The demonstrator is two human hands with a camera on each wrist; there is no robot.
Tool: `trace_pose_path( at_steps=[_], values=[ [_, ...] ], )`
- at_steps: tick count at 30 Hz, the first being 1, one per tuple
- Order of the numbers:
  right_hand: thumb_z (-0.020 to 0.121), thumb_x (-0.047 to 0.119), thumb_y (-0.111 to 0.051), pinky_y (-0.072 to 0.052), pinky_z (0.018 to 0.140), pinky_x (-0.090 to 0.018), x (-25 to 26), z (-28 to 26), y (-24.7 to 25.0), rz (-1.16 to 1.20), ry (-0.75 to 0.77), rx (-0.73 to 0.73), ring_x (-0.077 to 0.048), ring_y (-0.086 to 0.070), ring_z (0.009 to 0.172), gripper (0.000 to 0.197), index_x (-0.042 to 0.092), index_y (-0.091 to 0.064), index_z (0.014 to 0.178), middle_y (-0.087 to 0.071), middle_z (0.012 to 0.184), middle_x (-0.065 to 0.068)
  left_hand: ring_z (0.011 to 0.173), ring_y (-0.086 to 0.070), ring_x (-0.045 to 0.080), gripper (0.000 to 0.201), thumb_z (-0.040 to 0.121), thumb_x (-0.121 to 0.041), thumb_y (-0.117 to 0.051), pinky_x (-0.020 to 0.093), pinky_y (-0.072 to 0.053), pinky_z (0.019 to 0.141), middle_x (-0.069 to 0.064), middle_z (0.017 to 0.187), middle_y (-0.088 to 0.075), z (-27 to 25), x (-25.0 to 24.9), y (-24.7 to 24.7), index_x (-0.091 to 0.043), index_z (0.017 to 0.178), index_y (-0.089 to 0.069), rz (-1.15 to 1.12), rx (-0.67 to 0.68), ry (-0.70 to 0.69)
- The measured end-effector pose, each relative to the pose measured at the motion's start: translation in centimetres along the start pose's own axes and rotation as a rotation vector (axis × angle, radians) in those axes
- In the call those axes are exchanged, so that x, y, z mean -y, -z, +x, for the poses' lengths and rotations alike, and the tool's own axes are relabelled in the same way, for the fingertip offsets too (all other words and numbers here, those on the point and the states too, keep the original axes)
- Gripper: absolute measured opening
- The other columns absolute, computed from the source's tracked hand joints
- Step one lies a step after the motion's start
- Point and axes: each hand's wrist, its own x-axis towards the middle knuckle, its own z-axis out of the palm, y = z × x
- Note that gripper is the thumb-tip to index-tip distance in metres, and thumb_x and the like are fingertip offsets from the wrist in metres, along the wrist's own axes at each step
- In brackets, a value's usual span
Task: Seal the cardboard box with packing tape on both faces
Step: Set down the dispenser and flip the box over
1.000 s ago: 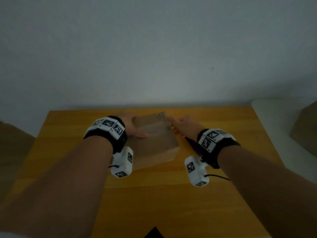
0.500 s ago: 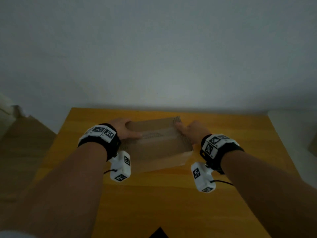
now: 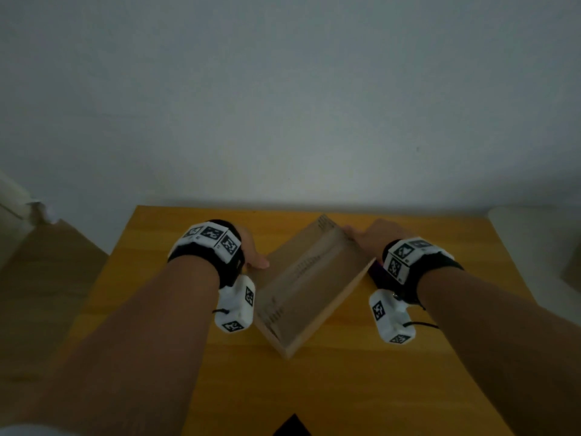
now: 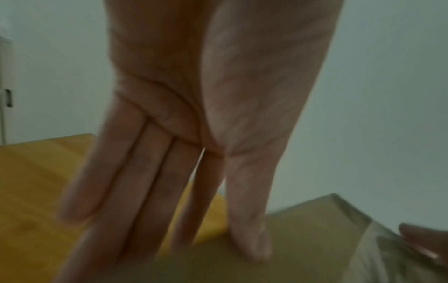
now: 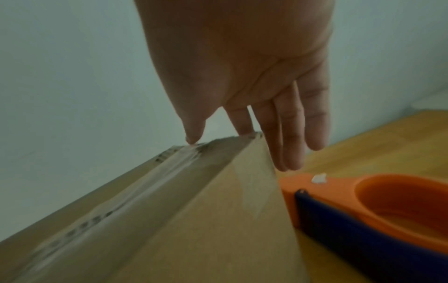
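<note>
A flat cardboard box [image 3: 301, 287] lies diagonally on the yellow wooden table [image 3: 408, 379], one corner pointing at me. A strip of clear tape [image 3: 309, 267] runs along its top seam. My left hand [image 3: 256, 261] touches the box's left edge; in the left wrist view the thumb presses on the box [image 4: 315, 239] and straight fingers [image 4: 145, 191] run down its side. My right hand [image 3: 361, 236] is at the far right corner, thumb on the taped seam [image 5: 169, 172], fingers straight beside the box [image 5: 194, 220]. An orange and blue tape dispenser [image 5: 387, 210] lies just right of the box.
In the head view the dispenser [image 3: 375, 272] shows only as a dark sliver under my right wrist. A white surface [image 3: 534, 240] adjoins the table on the right, and a brown cardboard shape [image 3: 47, 278] stands to the left. A wall rises behind the table.
Both hands have turned the box on the table from lying crosswise to a diagonal. My hands stayed on its left edge and right corner throughout.
</note>
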Motion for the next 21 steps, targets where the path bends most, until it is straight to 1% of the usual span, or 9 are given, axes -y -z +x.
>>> trace_pose_path(
  at_steps=[1, 3, 5, 8, 11, 14, 16, 17, 21],
  values=[
    [0.086, 0.069, -0.041, -0.042, 0.049, -0.028, -0.3, -0.2, 0.4, -0.008, -0.013, 0.006, -0.021, -0.047, 0.047, 0.065, 0.011, -0.048, 0.056, -0.050, 0.053, -0.005, 0.089, -0.068, 0.026, 0.059, 0.080, -0.064, -0.057, 0.036, -0.055, 0.079, 0.007, 0.099, -0.074, -0.2, -0.4, 0.1, -0.008, 0.094, -0.069, 0.012, 0.032, -0.019],
    [0.087, 0.063, -0.047, -0.053, 0.059, -0.031, -0.7, -0.4, 0.8, 0.022, -0.007, 0.031, -0.023, -0.055, 0.053, 0.061, 0.008, -0.058, 0.064, -0.063, 0.062, -0.010, 0.096, -0.068, 0.027, 0.062, 0.082, -0.057, -0.060, 0.042, -0.056, 0.089, 0.009, 0.115, -0.070, -0.4, -1.4, 0.1, -0.009, 0.122, -0.061, 0.004, 0.061, -0.059],
    [0.092, 0.045, -0.054, -0.055, 0.063, -0.031, -0.9, -0.5, 1.0, 0.150, 0.047, 0.070, -0.021, -0.060, 0.057, 0.044, 0.003, -0.069, 0.090, -0.070, 0.075, -0.015, 0.112, -0.062, 0.033, 0.073, 0.089, -0.039, -0.062, 0.047, -0.052, 0.095, 0.014, 0.142, -0.051, -0.3, -2.6, 0.1, -0.018, 0.149, -0.027, -0.151, 0.065, -0.116],
    [0.088, 0.012, -0.063, -0.057, 0.073, -0.033, -1.0, -0.2, 0.4, 0.419, 0.108, 0.055, -0.024, -0.067, 0.080, 0.034, 0.006, -0.060, 0.121, -0.070, 0.100, -0.013, 0.107, -0.062, 0.038, 0.085, 0.093, -0.024, -0.059, 0.048, -0.056, 0.083, 0.019, 0.147, -0.041, -0.2, -4.2, 0.2, -0.032, 0.152, 0.001, -0.264, -0.088, -0.251],
    [0.082, 0.001, -0.065, -0.057, 0.081, -0.037, -1.3, 0.4, 0.0, 0.528, 0.136, 0.027, -0.029, -0.066, 0.099, 0.041, 0.008, -0.060, 0.123, -0.067, 0.114, -0.011, 0.090, -0.064, 0.033, 0.072, 0.097, -0.024, -0.051, 0.033, -0.052, 0.062, 0.018, 0.136, -0.052, 0.3, -5.4, 0.2, -0.029, 0.152, -0.005, -0.152, -0.203, -0.312],
    [0.083, -0.003, -0.065, -0.055, 0.085, -0.039, -2.2, 0.6, -0.1, 0.673, 0.148, 0.046, -0.029, -0.066, 0.099, 0.040, 0.004, -0.060, 0.123, -0.067, 0.115, -0.014, 0.097, -0.064, 0.033, 0.048, 0.094, -0.028, -0.054, 0.035, -0.054, 0.077, 0.014, 0.125, -0.058, 0.2, -5.8, 0.5, -0.018, 0.139, -0.038, -0.155, -0.218, -0.270],
    [0.085, 0.000, -0.064, -0.055, 0.086, -0.038, -3.0, 0.7, -0.1, 0.682, 0.141, 0.037, -0.026, -0.066, 0.094, 0.036, 0.003, -0.062, 0.121, -0.068, 0.110, -0.014, 0.082, -0.060, 0.028, 0.031, 0.094, -0.030, -0.055, 0.033, -0.049, 0.071, 0.011, 0.097, -0.059, 0.4, -5.8, 0.7, -0.010, 0.118, -0.053, -0.147, -0.231, -0.230],
    [0.086, 0.005, -0.063, -0.055, 0.087, -0.038, -3.6, 0.9, -0.2, 0.626, 0.130, 0.011, -0.025, -0.066, 0.094, 0.033, 0.005, -0.063, 0.119, -0.068, 0.110, -0.013, 0.080, -0.057, 0.026, 0.027, 0.094, -0.029, -0.055, 0.034, -0.049, 0.070, 0.010, 0.094, -0.056, 0.6, -5.8, 0.7, -0.010, 0.113, -0.055, -0.163, -0.228, -0.218],
    [0.089, 0.024, -0.060, -0.049, 0.088, -0.031, -6.7, 1.6, -1.0, 0.274, 0.034, -0.071, -0.026, -0.063, 0.108, 0.032, 0.008, -0.067, 0.116, -0.067, 0.120, -0.011, 0.124, -0.049, 0.027, 0.041, 0.089, -0.019, -0.062, 0.034, -0.043, 0.090, 0.006, 0.141, -0.047, 1.8, -5.8, 0.3, -0.020, 0.130, -0.053, -0.398, -0.248, -0.275]
  ],
)
